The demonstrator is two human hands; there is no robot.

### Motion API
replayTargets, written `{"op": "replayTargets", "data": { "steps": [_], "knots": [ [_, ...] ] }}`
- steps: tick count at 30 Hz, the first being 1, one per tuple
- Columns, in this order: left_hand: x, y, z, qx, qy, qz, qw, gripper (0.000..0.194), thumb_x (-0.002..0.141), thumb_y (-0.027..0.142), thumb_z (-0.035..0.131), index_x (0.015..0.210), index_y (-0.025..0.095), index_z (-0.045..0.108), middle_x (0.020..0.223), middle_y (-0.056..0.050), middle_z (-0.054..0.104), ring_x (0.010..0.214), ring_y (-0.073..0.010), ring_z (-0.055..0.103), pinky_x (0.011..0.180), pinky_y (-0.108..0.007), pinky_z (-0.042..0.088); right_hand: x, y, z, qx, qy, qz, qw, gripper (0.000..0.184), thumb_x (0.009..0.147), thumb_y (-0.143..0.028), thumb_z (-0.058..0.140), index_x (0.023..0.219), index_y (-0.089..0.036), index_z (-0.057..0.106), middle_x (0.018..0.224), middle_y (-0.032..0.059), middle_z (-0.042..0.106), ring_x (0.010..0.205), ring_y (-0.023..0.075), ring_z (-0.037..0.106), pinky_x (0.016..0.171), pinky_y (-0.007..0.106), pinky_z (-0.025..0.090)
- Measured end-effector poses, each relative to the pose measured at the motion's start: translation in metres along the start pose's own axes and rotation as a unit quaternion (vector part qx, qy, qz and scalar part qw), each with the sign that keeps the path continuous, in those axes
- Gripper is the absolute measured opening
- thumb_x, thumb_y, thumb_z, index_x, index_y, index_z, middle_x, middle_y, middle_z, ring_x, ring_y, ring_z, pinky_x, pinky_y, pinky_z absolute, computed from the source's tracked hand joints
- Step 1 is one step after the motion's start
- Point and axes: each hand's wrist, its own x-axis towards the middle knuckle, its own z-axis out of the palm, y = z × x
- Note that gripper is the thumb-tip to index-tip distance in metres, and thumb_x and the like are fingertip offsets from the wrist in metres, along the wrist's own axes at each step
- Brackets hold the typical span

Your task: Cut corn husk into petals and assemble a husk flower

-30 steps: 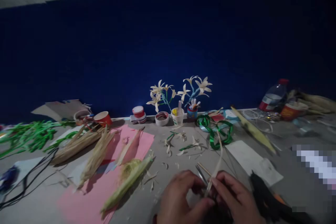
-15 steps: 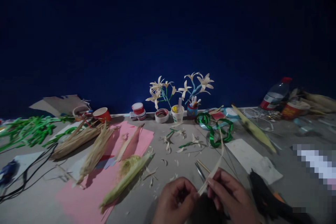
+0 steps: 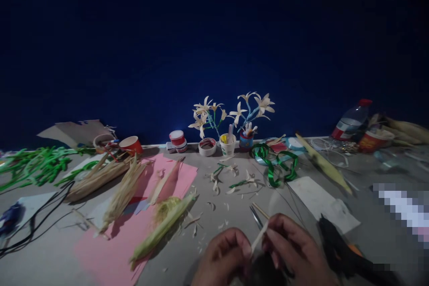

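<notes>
Pinching a pale husk strip (image 3: 259,238) in left hand (image 3: 223,254) and right hand (image 3: 296,248) at five o'clock in view — holding it above the counter (image 3: 184,262), working near a black glue gun (image 3: 338,252) at four o'clock.

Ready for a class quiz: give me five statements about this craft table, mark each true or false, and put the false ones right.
1. The left hand and the right hand both grip a pale strip. True.
2. The bottle has a green cap. False: the bottle has a red cap.
3. A green ribbon lies in loops on the table. True.
4. The pink paper lies to the right of both hands. False: the pink paper lies to their left.
5. A black tool lies beside the right hand. True.
</notes>
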Motion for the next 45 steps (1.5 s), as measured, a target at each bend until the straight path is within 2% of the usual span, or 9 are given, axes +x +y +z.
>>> {"op": "replayTargets", "data": {
  "steps": [4,7,12,16,22,28,34,40,45],
  "knots": [
    [0.006,-0.002,0.005,-0.151,-0.082,-0.096,0.981,0.01,0.063,0.022,0.066,0.062,0.013,0.061,0.044,0.005,0.044,0.039,-0.0062,0.033,0.044,-0.022,0.026,0.003,-0.007,0.002,0.02,-0.101,0.041,0.994,0.043,0.067,-0.055,0.079,0.081,-0.016,0.066,0.061,-0.0049,0.058,0.047,0.006,0.043,0.046,0.018,0.032],
    [0.007,-0.004,0.007,-0.141,-0.113,-0.115,0.977,0.018,0.062,0.022,0.065,0.068,0.006,0.068,0.045,0.004,0.043,0.04,-0.006,0.034,0.044,-0.022,0.023,0.006,-0.001,0.003,0.008,-0.095,0.065,0.993,0.045,0.065,-0.057,0.079,0.068,-0.017,0.06,0.053,-0.0076,0.052,0.044,0.0052,0.039,0.044,0.018,0.03],
    [0.002,-0.004,0.004,-0.082,-0.026,-0.012,0.996,0.03,0.067,0.039,0.077,0.069,0.012,0.064,0.061,-0.003,0.063,0.056,-0.0117,0.052,0.057,-0.024,0.036,0.008,0.008,0.002,-0.011,-0.076,0.072,0.994,0.044,0.068,-0.057,0.077,0.067,-0.018,0.057,0.053,-0.0075,0.052,0.045,0.006,0.041,0.045,0.017,0.031],
    [-0.003,0.002,0.001,0.034,0.01,0.069,0.997,0.031,0.068,0.039,0.08,0.066,0.013,0.062,0.06,-0.001,0.062,0.06,-0.0117,0.052,0.064,-0.025,0.036,0.009,0.006,0.003,-0.035,-0.071,0.067,0.995,0.048,0.067,-0.062,0.075,0.066,-0.017,0.057,0.052,-0.0079,0.05,0.043,0.0052,0.039,0.044,0.017,0.03],
    [-0.006,0.006,0.001,0.034,0.0,0.059,0.998,0.032,0.071,0.043,0.076,0.067,0.014,0.061,0.062,-0.001,0.062,0.06,-0.0131,0.051,0.064,-0.026,0.036,0.01,0.009,0.0,-0.057,-0.092,0.054,0.993,0.044,0.072,-0.059,0.072,0.068,-0.017,0.059,0.053,-0.0065,0.053,0.043,0.0063,0.041,0.045,0.019,0.032],
    [-0.011,0.011,0.004,0.148,0.029,0.094,0.984,0.043,0.074,0.056,0.068,0.066,0.016,0.058,0.059,0.0,0.055,0.062,-0.014,0.047,0.063,-0.025,0.035,0.008,0.002,0.0,-0.057,-0.113,0.058,0.99,0.043,0.07,-0.059,0.073,0.07,-0.017,0.061,0.056,-0.006,0.054,0.045,0.0068,0.043,0.043,0.019,0.032],
    [-0.014,0.009,0.003,0.15,0.023,0.109,0.982,0.041,0.078,0.056,0.065,0.069,0.017,0.057,0.064,-0.001,0.055,0.063,-0.0144,0.05,0.065,-0.025,0.038,0.008,-0.002,-0.005,0.018,-0.108,0.101,0.989,0.04,0.069,-0.054,0.077,0.071,-0.018,0.06,0.057,-0.0062,0.055,0.044,0.0055,0.044,0.044,0.017,0.032],
    [-0.012,0.001,-0.001,0.215,0.04,0.159,0.963,0.037,0.079,0.053,0.064,0.073,0.017,0.061,0.071,-0.003,0.058,0.071,-0.0172,0.052,0.067,-0.027,0.037,0.012,-0.001,-0.01,-0.024,-0.115,0.058,0.991,0.042,0.072,-0.057,0.074,0.071,-0.017,0.06,0.055,-0.0069,0.052,0.045,0.006,0.044,0.044,0.018,0.034],
    [-0.009,0.006,0.001,0.163,0.039,0.108,0.98,0.038,0.075,0.053,0.069,0.066,0.017,0.058,0.064,0.0,0.057,0.065,-0.0148,0.051,0.065,-0.026,0.038,0.011,-0.008,-0.008,-0.002,-0.077,0.061,0.995,0.042,0.069,-0.055,0.077,0.069,-0.017,0.059,0.055,-0.0064,0.054,0.043,0.0063,0.045,0.044,0.018,0.033]
  ]
}}
